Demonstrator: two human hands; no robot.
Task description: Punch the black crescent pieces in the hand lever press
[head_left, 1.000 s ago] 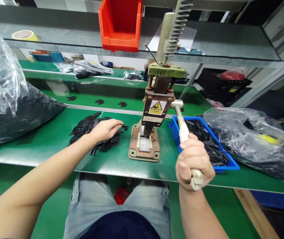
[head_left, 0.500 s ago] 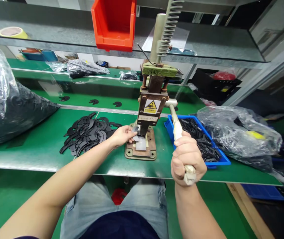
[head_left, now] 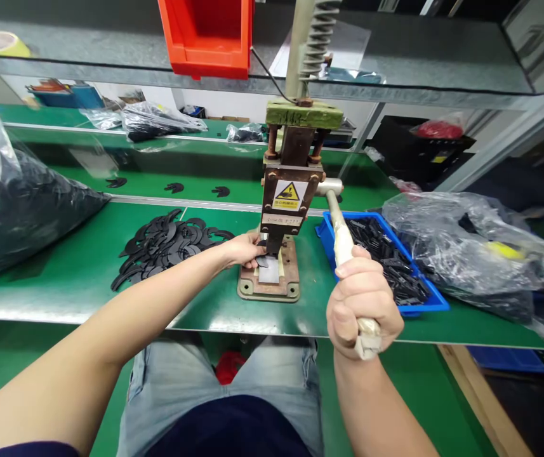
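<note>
A hand press (head_left: 285, 184) with a warning label stands upright on its base plate (head_left: 292, 273). My left hand (head_left: 247, 250) pinches a thin dark curved piece (head_left: 263, 261) at the front of the press, just under the ram; part of the piece is hidden by the fingers and the ram. Beneath it a pale metal plate (head_left: 269, 273) lies on the base. My right hand (head_left: 363, 301) is wrapped round the tape-covered lever (head_left: 341, 238) of the press. Left of the press a pile of black curved pieces (head_left: 169, 247) lies on the green table.
A blue tray (head_left: 438, 304) of black parts stands right of the press, beside a clear plastic bag (head_left: 466, 247). Another large bag (head_left: 28, 197) of dark pieces fills the left side. An orange bin (head_left: 209, 63) sits on the shelf above. Several black pieces (head_left: 174, 188) lie behind.
My left hand has turned slightly, and the piece in it now looks darker and sits under the ram. My right hand stays on the lever. The whole view has shifted a little.
</note>
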